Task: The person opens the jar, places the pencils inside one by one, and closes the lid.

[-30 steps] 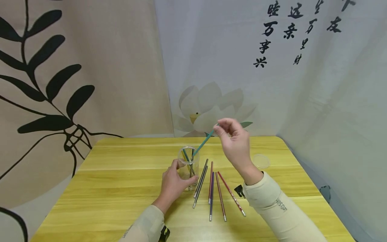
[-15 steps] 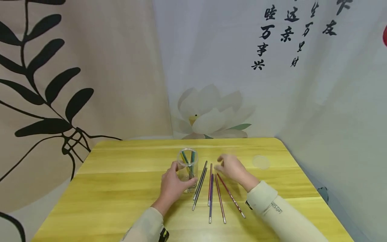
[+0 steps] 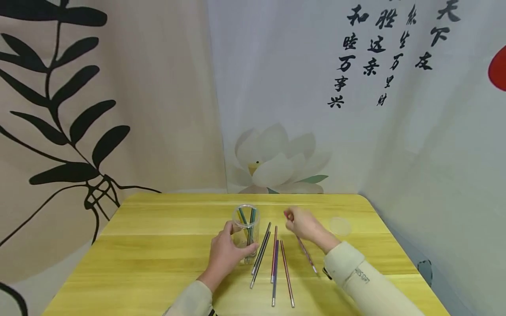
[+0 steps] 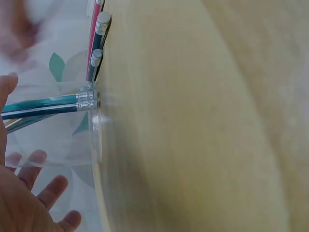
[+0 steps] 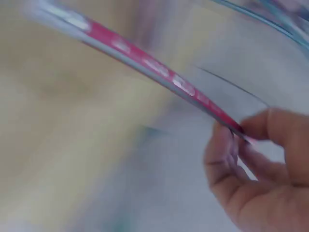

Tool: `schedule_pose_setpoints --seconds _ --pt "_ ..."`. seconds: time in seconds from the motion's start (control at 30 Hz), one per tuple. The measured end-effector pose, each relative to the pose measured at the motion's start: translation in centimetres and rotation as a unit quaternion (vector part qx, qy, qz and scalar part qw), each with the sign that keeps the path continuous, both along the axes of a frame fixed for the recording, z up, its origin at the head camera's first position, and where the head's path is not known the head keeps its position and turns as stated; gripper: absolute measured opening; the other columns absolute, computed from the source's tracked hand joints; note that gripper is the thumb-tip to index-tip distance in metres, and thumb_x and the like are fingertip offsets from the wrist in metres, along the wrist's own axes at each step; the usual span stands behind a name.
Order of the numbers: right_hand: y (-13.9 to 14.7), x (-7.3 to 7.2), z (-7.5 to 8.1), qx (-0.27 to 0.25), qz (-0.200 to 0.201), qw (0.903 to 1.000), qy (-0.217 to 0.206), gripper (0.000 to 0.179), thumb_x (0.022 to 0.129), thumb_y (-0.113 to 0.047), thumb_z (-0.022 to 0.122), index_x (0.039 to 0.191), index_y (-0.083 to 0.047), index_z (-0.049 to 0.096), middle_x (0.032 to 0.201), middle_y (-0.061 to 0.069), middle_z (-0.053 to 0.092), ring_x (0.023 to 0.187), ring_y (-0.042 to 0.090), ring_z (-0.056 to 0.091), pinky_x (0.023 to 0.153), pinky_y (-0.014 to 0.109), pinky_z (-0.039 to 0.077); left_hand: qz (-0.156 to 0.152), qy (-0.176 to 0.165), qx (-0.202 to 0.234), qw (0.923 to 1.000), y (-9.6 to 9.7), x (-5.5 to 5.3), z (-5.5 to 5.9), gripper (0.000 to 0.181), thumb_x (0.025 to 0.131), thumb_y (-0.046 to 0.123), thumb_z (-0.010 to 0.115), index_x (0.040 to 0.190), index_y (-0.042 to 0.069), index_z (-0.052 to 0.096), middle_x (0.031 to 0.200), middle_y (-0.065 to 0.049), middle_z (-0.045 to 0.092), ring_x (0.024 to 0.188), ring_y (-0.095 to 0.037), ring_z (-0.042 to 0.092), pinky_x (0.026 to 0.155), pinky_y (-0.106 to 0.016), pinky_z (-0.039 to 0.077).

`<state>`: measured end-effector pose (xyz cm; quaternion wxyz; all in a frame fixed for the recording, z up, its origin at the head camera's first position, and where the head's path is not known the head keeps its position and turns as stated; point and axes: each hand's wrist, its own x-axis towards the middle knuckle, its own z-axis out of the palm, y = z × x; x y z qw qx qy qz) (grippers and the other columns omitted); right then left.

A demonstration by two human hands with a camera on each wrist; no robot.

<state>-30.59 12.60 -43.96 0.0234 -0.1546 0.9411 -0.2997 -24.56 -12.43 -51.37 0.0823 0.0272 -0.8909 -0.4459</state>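
My left hand (image 3: 227, 252) grips a clear plastic jar (image 3: 239, 239) low on its side, thumb on the right and fingers behind. In the left wrist view, green and dark pencils (image 4: 41, 104) with metal ends lean inside the jar. To the right, my right hand (image 3: 306, 226) pinches a red patterned pencil (image 5: 159, 70) near one tip between thumb and fingers. Its metal end points toward the front of the table. Between the hands lie two dark pencils (image 3: 261, 254), a red pencil (image 3: 274, 254), a purple pencil (image 3: 275, 274) and a dark red pencil (image 3: 287, 274).
A clear round lid (image 3: 340, 226) lies on the wooden table (image 3: 158, 263), behind my right forearm. Cloth printed with a lotus (image 3: 278, 162) and black characters hangs behind the table.
My right hand has released a teal pencil into the jar, come down to the table and taken the rightmost red pencil. My left hand stays on the jar. The head view has tilted up slightly.
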Motion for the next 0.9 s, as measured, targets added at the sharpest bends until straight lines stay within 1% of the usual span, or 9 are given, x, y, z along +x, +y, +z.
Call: schedule_pose_setpoints --seconds 0.1,0.2,0.27,0.3,0.37,0.57,0.73,0.8,0.9 --pt "-1.1 0.1 6.5 -0.094 0.021 0.9863 0.134 0.05 0.1 0.0 0.063 0.149 0.001 0.054 0.115 0.017 0.075 0.09 0.024 0.073 0.074 0.034 0.062 0.006 0.012 -0.007 0.9999 0.0 0.3 0.1 0.071 0.075 0.054 0.095 0.127 0.023 0.058 0.138 -0.005 0.072 0.133 -0.045 0.06 0.107 -0.071 0.048" --pt "-2.8 1.1 11.5 -0.194 0.052 0.9447 0.26 0.053 0.103 -0.001 0.065 0.154 -0.003 0.051 0.111 0.017 0.076 0.089 0.027 0.075 0.075 0.035 0.061 0.011 0.016 -0.01 0.9998 0.2 0.5 0.1 0.072 0.075 0.054 0.096 0.127 0.023 0.058 0.138 -0.005 0.072 0.133 -0.044 0.06 0.107 -0.071 0.049" --pt "-4.1 1.9 12.5 -0.234 0.083 0.9199 0.303 0.05 0.102 -0.001 0.068 0.151 -0.002 0.055 0.109 0.016 0.076 0.088 0.025 0.075 0.075 0.03 0.061 0.01 0.01 -0.006 0.9999 0.3 0.7 0.1 0.073 0.074 0.055 0.096 0.128 0.023 0.058 0.138 -0.004 0.072 0.134 -0.045 0.059 0.108 -0.072 0.047" --pt "-4.6 2.2 12.3 -0.243 0.1 0.9113 0.316 0.048 0.102 -0.001 0.069 0.148 -0.001 0.057 0.109 0.015 0.076 0.088 0.025 0.075 0.075 0.028 0.061 0.01 0.006 -0.005 0.9999 0.4 0.8 0.0 0.074 0.073 0.056 0.096 0.128 0.024 0.059 0.138 -0.004 0.072 0.134 -0.046 0.059 0.108 -0.072 0.047" --pt "-5.5 2.7 10.9 -0.237 0.135 0.9063 0.323 0.046 0.101 -0.001 0.071 0.145 0.001 0.059 0.108 0.014 0.077 0.089 0.022 0.076 0.077 0.024 0.062 0.009 -0.002 -0.004 1.0 0.6 0.9 -0.2 0.075 0.072 0.06 0.095 0.128 0.025 0.059 0.139 -0.003 0.072 0.135 -0.046 0.057 0.109 -0.072 0.046" --pt "-6.7 3.0 4.1 -0.145 0.189 0.9206 0.309 0.036 0.1 -0.003 0.072 0.136 0.001 0.069 0.102 0.009 0.081 0.079 0.016 0.074 0.068 0.021 0.058 0.007 0.0 -0.008 0.9999 1.0 1.2 -0.7 0.072 0.073 0.059 0.095 0.126 0.026 0.058 0.136 -0.004 0.073 0.133 -0.047 0.058 0.108 -0.071 0.045" --pt "-6.7 3.3 1.7 -0.058 0.208 0.9029 0.372 0.028 0.1 -0.011 0.075 0.126 -0.002 0.078 0.114 0.01 0.081 0.097 0.021 0.075 0.084 0.032 0.063 0.005 0.01 -0.017 0.9998 0.9 1.3 -0.6 0.072 0.075 0.057 0.094 0.126 0.023 0.058 0.135 -0.007 0.073 0.131 -0.046 0.061 0.107 -0.07 0.047" --pt "-6.4 3.4 1.9 -0.039 0.211 0.9101 0.355 0.033 0.102 -0.017 0.073 0.132 -0.003 0.075 0.128 0.012 0.075 0.114 0.025 0.072 0.092 0.037 0.063 0.005 0.01 -0.02 0.9997 0.9 1.2 -0.5 0.073 0.076 0.056 0.094 0.128 0.02 0.058 0.136 -0.007 0.073 0.131 -0.046 0.061 0.106 -0.07 0.048" --pt "-5.5 3.6 2.3 -0.062 0.174 0.9427 0.278 0.04 0.107 -0.024 0.066 0.143 -0.006 0.068 0.144 0.013 0.065 0.125 0.029 0.066 0.098 0.043 0.062 0.009 0.009 -0.021 0.9997 1.0 1.1 -0.4 0.075 0.075 0.057 0.094 0.129 0.021 0.057 0.136 -0.006 0.073 0.131 -0.044 0.062 0.106 -0.069 0.049"
